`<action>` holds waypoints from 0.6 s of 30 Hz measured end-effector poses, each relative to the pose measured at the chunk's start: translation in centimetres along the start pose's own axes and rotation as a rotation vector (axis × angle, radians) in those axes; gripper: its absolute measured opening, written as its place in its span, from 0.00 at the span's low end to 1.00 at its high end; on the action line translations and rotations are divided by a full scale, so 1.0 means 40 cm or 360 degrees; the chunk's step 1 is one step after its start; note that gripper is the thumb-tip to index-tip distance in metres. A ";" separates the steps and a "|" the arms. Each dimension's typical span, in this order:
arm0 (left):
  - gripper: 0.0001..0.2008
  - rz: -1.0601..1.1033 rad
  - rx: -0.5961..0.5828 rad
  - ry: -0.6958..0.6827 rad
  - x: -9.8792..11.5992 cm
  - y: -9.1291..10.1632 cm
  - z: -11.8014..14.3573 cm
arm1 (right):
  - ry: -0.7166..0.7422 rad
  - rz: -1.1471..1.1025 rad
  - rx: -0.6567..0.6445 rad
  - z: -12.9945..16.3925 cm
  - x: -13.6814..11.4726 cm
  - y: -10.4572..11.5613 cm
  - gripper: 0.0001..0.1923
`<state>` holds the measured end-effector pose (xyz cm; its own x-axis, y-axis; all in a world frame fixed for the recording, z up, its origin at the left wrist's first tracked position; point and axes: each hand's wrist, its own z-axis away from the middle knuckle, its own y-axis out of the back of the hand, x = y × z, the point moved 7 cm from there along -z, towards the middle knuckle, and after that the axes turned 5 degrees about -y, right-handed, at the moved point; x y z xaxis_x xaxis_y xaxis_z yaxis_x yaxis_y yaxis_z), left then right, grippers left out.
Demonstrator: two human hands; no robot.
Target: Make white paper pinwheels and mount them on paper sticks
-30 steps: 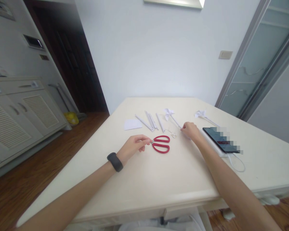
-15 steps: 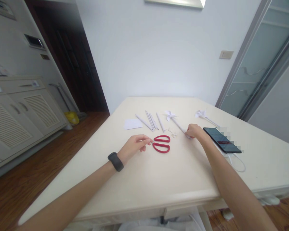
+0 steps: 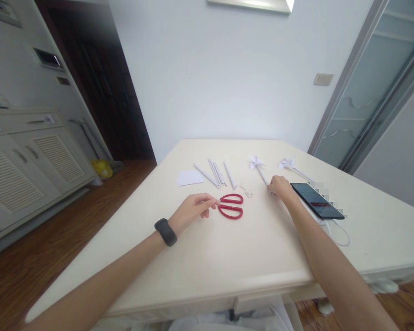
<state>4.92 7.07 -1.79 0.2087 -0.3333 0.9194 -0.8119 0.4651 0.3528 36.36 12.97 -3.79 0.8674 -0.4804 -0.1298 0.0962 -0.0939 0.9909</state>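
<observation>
Right hand (image 3: 279,187) pinching the pinwheel (image 3: 256,162) stick should slide it gently, while left hand (image 3: 192,210) pinches the scissors (image 3: 230,205) blades

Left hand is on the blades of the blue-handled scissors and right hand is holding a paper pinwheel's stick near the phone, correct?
Not quite: the scissors have red handles, not blue, as the head view shows. The rest stands: the left hand is at their blades, and the right hand holds the pinwheel by its stick, beside the phone.
</observation>
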 end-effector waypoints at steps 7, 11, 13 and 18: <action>0.15 -0.0012 -0.0012 0.0005 0.001 -0.001 0.000 | -0.0093 0.0000 0.0133 0.016 0.011 0.018 0.16; 0.15 -0.0003 -0.0015 -0.0003 0.006 -0.002 0.000 | -0.0078 0.0012 0.0157 0.025 0.002 0.035 0.15; 0.15 -0.0009 -0.0018 -0.0009 0.006 -0.004 0.000 | -0.0049 0.0028 0.0167 0.032 -0.004 0.042 0.15; 0.15 -0.0016 -0.0005 -0.0031 0.004 -0.005 0.000 | 0.0007 0.0075 0.0097 0.046 -0.015 0.036 0.15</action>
<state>5.09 6.92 -1.71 0.2059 -0.3537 0.9124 -0.8081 0.4643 0.3624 35.09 11.51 -2.35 0.8726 -0.4815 -0.0826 0.0255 -0.1240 0.9920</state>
